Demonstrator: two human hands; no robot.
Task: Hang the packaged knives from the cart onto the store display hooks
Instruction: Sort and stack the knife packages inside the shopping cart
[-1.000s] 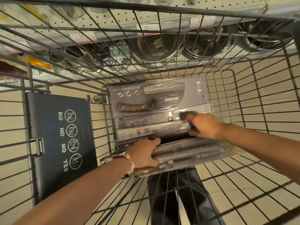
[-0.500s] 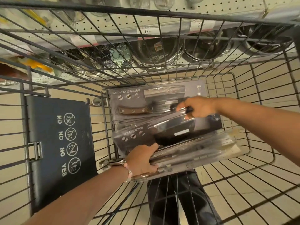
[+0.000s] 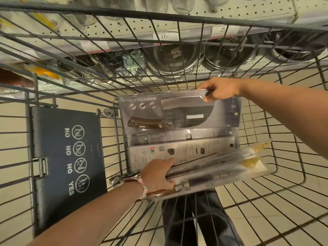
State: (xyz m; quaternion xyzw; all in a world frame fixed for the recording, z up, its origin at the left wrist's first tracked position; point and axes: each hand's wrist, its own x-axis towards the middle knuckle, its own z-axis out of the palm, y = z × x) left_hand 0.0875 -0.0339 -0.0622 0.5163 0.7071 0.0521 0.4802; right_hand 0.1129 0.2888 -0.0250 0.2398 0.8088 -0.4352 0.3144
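Right hand (image 3: 221, 89): fingers curled over the top edge of a packaged cleaver (image 3: 179, 113), pinching the clear blister there; the pack hung below the grip, tilted up, face toward the camera.
Left hand (image 3: 158, 176): thumb on top, fingers wrapped under the near left end of a stack of knife packs (image 3: 213, 169); the stack stretched rightward from the grip.
Cleaver pack position: inside the cart (image 3: 292, 164), beyond the left hand's stack, its lower edge near a pale pack (image 3: 181, 150) lying back-side up; contact could not be told.
Pale pack: just beyond the left thumb.
Child-seat flap (image 3: 67, 157): dark panel with NO/YES icons, left of the left hand.
Shelf (image 3: 177, 57): beyond the right hand, through the cart wires, steel bowls and price tags.
Wristwatch (image 3: 130, 177): on the left wrist.
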